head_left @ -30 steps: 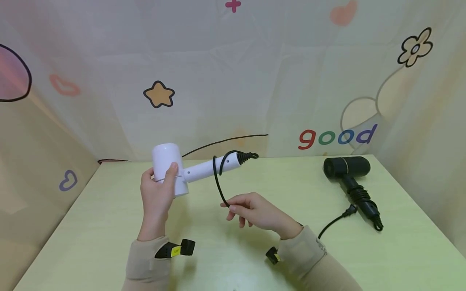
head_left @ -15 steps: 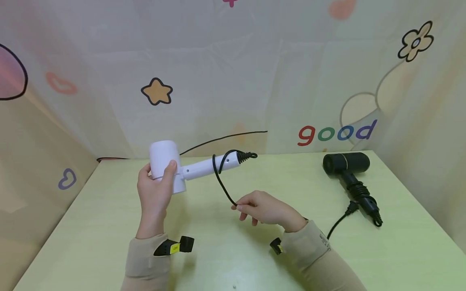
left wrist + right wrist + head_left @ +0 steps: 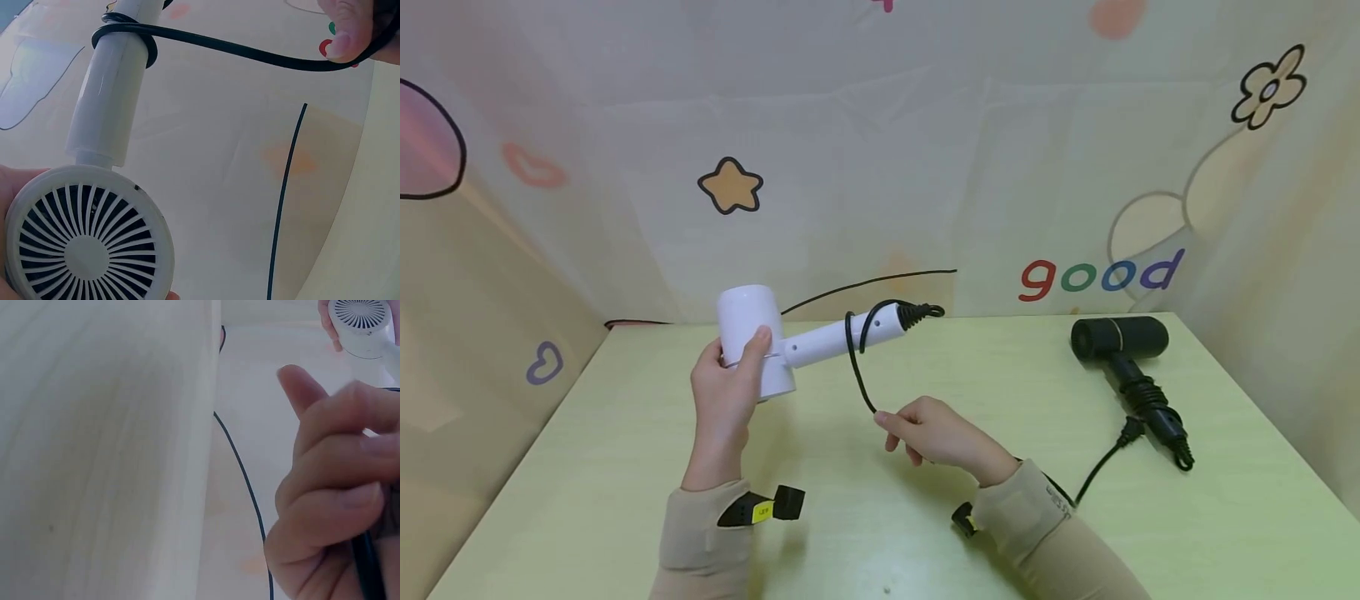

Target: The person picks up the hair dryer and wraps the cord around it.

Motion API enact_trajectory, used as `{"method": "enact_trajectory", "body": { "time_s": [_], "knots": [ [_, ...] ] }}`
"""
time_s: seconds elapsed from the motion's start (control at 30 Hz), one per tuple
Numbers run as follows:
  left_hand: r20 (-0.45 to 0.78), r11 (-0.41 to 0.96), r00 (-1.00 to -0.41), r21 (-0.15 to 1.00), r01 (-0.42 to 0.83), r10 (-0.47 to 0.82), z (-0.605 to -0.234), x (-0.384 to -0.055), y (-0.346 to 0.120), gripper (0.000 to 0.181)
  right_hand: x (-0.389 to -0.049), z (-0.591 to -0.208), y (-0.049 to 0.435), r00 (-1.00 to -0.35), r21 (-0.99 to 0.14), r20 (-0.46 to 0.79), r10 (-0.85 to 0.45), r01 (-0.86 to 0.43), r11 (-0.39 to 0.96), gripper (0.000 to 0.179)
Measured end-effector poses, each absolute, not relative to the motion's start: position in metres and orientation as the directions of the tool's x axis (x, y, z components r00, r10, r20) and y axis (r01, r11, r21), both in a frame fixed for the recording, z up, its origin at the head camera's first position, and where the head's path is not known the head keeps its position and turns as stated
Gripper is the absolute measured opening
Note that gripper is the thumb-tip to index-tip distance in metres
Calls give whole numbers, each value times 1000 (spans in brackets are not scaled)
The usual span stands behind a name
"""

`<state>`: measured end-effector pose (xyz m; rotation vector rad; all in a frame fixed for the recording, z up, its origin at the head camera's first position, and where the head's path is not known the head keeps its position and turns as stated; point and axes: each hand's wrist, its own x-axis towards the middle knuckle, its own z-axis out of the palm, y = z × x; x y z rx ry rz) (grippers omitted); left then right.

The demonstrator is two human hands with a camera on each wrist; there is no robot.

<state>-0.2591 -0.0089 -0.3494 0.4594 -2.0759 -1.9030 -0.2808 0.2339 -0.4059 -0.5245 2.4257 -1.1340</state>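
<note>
A white hair dryer [image 3: 748,312] is held up over the table by my left hand [image 3: 722,408], which grips its barrel with the thumb across the near side. Its handle [image 3: 820,344] points right. The left wrist view shows the round vent grille [image 3: 86,256]. A black power cord [image 3: 244,53] loops round the handle near its end and runs down taut to my right hand [image 3: 942,435]. Thumb and fingers pinch the cord there, the other fingers curled. In the right wrist view a cord length [image 3: 367,565] passes by the palm.
A black hair dryer [image 3: 1122,337] lies at the right of the pale table [image 3: 587,467], its own cord [image 3: 1142,396] wound round its handle. Beside it lies a plug [image 3: 1131,429], whose cord runs back toward my right sleeve. A printed curtain [image 3: 865,183] hangs behind.
My right hand has drawn the cord a little to the right, then slightly up, and its fingers are curled more. My left hand keeps the white hair dryer nearly still.
</note>
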Motion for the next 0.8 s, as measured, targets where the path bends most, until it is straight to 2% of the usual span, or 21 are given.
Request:
{"method": "enact_trajectory", "body": {
  "time_s": [0.3,0.63,0.8],
  "knots": [
    [-21,81,-924,995,-56,-381,-347,-258,-8,71,-284,-412,233,-893,-750,-173,-415,-153,643,66],
    [-34,88,-949,994,-65,-312,-345,-256,-7,68,-287,-415,232,-926,-791,-163,-339,-82,606,59],
    [-42,119,-966,990,-75,-254,-344,-255,-7,66,-290,-416,234,-923,-797,-157,-352,-92,597,59]
  ]
}}
